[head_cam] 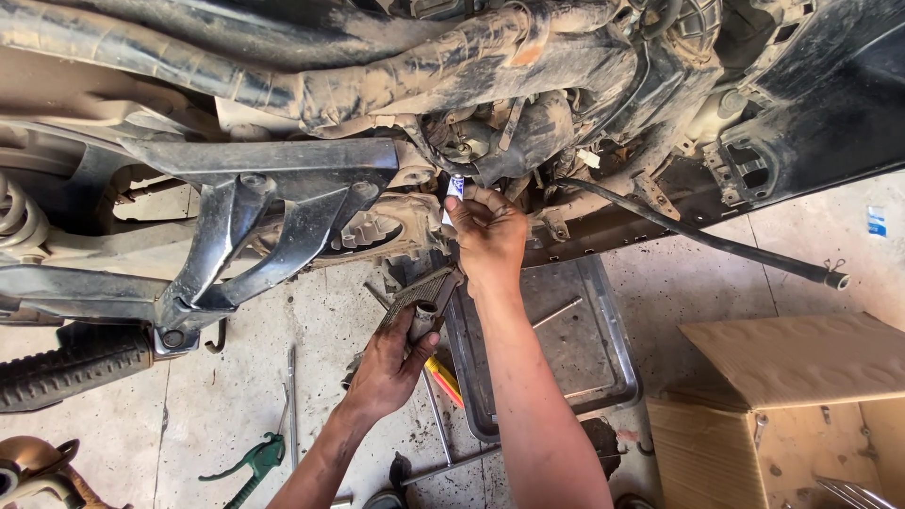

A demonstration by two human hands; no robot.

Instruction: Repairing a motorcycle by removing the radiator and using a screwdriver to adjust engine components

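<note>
Under the mud-caked motorcycle frame (396,75), the right hand (487,236) pinches a small white-and-blue tube (454,193) between fingertips, pressed up against the grimy engine (514,132). Below and left, the left hand (391,363) is curled tightly around a ridged metal footrest (421,297). Behind both forearms, a grey metal tray (603,358) lies on the dusty concrete floor (226,396). Green-handled pliers (247,467) lie lower left; an open brown cardboard box (782,405) stands right.
</note>
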